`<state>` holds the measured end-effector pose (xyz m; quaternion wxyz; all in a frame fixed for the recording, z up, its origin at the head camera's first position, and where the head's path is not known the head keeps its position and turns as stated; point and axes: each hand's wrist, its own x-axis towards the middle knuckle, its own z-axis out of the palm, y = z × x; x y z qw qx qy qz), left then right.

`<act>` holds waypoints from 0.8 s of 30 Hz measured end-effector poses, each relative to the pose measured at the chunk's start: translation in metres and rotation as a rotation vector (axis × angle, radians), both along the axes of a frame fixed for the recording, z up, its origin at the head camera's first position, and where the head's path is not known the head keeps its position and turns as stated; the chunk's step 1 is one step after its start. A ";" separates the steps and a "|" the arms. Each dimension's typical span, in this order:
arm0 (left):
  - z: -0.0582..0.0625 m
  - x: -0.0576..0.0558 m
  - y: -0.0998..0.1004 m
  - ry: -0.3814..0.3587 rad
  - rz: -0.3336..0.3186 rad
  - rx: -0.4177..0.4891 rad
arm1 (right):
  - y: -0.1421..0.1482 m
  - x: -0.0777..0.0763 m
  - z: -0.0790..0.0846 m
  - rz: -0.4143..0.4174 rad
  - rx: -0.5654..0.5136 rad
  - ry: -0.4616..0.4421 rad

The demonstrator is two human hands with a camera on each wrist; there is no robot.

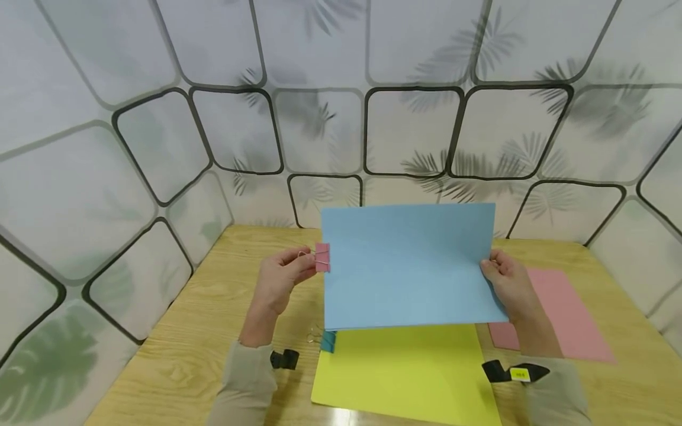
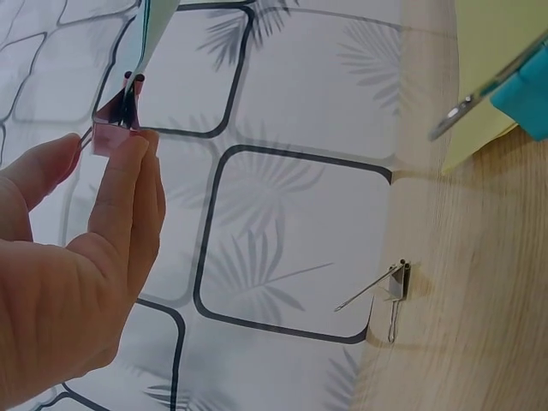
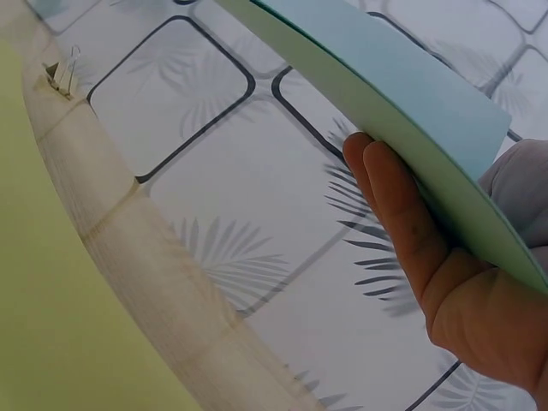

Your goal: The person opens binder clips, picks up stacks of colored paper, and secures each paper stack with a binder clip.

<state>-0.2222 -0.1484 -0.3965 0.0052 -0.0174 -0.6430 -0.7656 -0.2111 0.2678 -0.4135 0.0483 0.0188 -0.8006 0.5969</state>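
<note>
A stack of blue paper (image 1: 405, 266) is held up, tilted, above the table, its far part bent upward. A pink binder clip (image 1: 322, 257) sits on its left edge. My left hand (image 1: 285, 275) pinches this clip between thumb and fingers; the left wrist view shows the clip (image 2: 117, 124) with its mouth at the paper's edge. My right hand (image 1: 508, 284) grips the right edge of the blue paper, thumb on top and fingers (image 3: 398, 205) underneath. Below lies yellow paper (image 1: 405, 373) with a teal binder clip (image 1: 327, 341) on its left edge.
Pink paper (image 1: 570, 313) lies at the right of the wooden table (image 1: 213, 331), partly behind the right forearm. Another binder clip (image 2: 398, 282) stands near the table's back edge in the left wrist view. A patterned curtain (image 1: 325, 130) surrounds the back and sides.
</note>
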 end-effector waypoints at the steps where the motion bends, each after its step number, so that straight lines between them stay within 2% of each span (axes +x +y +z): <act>1: 0.000 0.000 0.000 -0.004 0.000 0.001 | 0.000 0.000 0.000 -0.001 -0.002 -0.005; 16: -0.005 0.001 0.007 -0.006 0.026 0.010 | -0.001 0.000 -0.003 0.004 -0.023 -0.017; 24: -0.007 -0.002 0.006 -0.014 0.021 0.007 | -0.003 0.000 -0.003 -0.006 -0.014 -0.032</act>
